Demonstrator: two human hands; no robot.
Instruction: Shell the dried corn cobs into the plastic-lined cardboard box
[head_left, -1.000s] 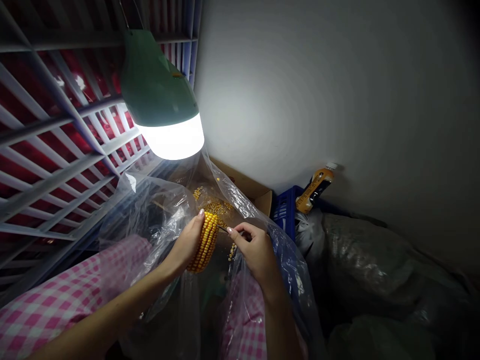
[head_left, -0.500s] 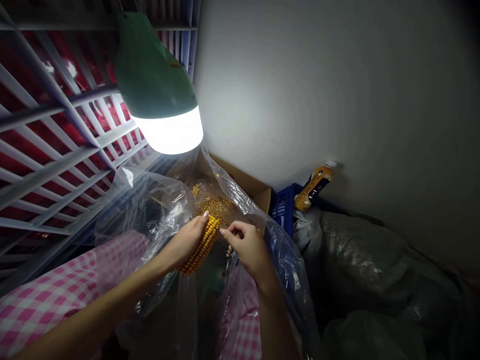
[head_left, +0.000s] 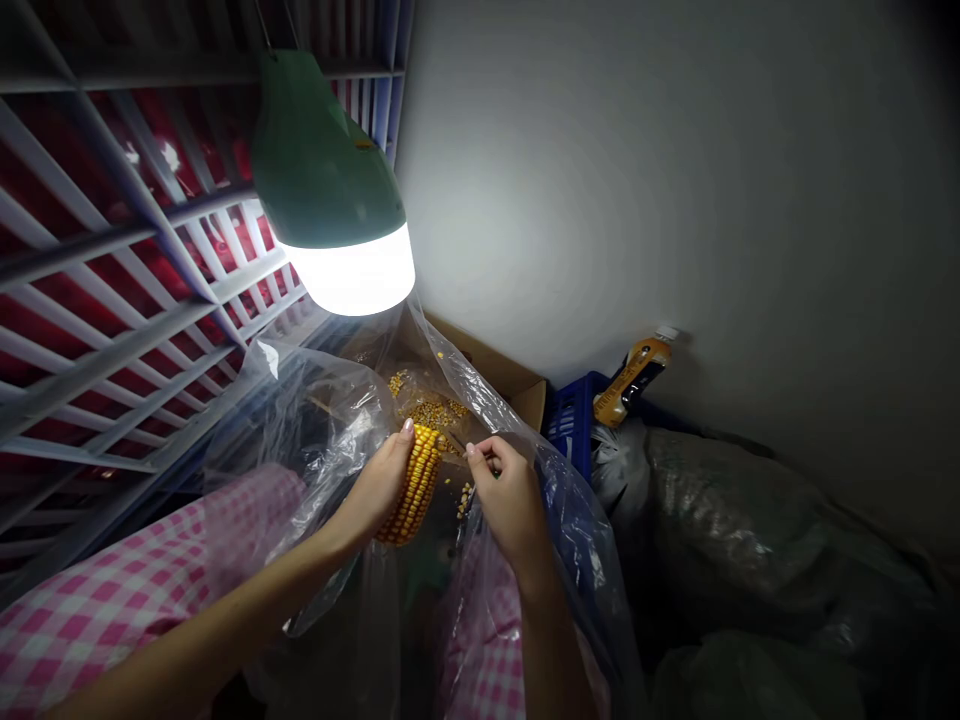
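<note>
My left hand point(head_left: 388, 478) is wrapped round a yellow corn cob point(head_left: 417, 490), its thumb along the near side and the tip pointing away from me. Just right of the cob, my right hand point(head_left: 506, 490) pinches a thin dark pointed tool point(head_left: 454, 441), whose exact kind I cannot make out. The tool's tip lies close to the upper end of the cob; whether it touches is unclear. Loose corn kernels point(head_left: 433, 414) lie beyond the cob inside a clear plastic bag point(head_left: 360, 410) spread open round both hands.
A lit green lamp point(head_left: 330, 170) hangs from a slatted plastic crate point(head_left: 105, 330) at left. Behind the bag is a cardboard box point(head_left: 517, 385). To the right stand a blue crate point(head_left: 574, 415), a bottle point(head_left: 634, 375) and dark sacks point(head_left: 750, 540) along the wall.
My right hand has drawn slightly away from the cob, and the tool now shows more clearly, pointing up and left. The cob has turned a little more upright. The view has shifted slightly.
</note>
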